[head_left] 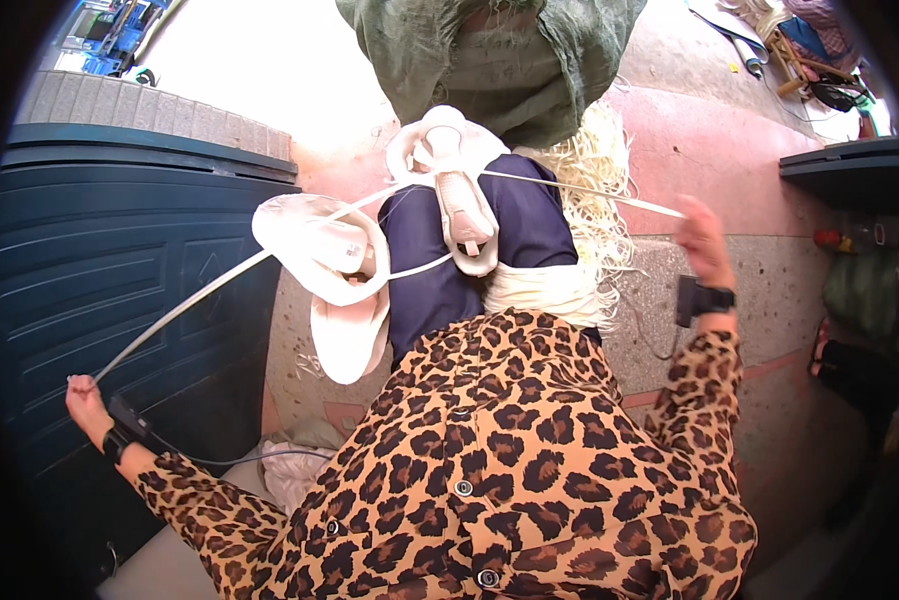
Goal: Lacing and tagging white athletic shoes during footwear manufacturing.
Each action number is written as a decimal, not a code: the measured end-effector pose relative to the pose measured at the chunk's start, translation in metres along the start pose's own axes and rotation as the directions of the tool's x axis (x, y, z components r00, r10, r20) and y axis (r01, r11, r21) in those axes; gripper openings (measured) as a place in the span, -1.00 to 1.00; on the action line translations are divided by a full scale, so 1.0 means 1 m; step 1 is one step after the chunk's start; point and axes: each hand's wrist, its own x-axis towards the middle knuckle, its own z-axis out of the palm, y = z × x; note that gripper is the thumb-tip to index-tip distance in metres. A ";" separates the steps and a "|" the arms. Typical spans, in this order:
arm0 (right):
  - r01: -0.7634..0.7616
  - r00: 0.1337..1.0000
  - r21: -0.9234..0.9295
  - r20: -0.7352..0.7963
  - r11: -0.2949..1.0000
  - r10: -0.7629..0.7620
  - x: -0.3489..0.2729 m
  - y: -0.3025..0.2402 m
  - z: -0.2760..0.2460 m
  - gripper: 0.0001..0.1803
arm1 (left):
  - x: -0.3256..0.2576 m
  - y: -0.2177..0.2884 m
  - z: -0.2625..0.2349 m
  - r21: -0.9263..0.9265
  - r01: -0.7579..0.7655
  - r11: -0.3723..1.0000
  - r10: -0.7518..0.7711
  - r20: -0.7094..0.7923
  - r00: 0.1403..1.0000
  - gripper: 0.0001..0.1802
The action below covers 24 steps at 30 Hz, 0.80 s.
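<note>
My left hand [85, 398] is stretched far out to the left, shut on the end of a long pale strip [185, 305]. The strip runs from that hand up past my white slippers [320, 250] to my feet, then on to the right. My right hand [702, 242] is raised at the right, shut on the other end of the strip [610, 197]. A coil of wound pale strip [540, 290] lies on my lap over dark blue trousers. Both wrists wear black bands. My sleeves and shirt are leopard-print.
A dark blue panelled door [110, 270] stands at the left. A green woven sack [490, 60] sits ahead of my feet, with a heap of loose pale strips [600, 170] beside it. White cloth [295, 465] lies low at the left. Clutter fills the right edge.
</note>
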 end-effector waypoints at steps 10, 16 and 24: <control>0.528 0.846 0.440 -0.343 0.726 -0.407 -0.065 -0.158 -0.135 -0.80 | -0.165 -0.032 0.281 0.148 0.354 0.923 -0.372 0.569 0.733 -0.67; 0.242 0.970 -0.269 0.085 0.932 -0.227 -0.006 -0.082 0.098 -0.65 | -0.281 -0.029 0.396 0.324 0.268 0.907 -0.402 0.856 0.326 -0.67; 0.591 0.807 -0.772 0.569 0.235 -0.161 0.069 0.079 0.265 -0.53 | -0.367 -0.063 0.458 0.318 0.273 0.908 -0.342 0.939 0.041 -0.83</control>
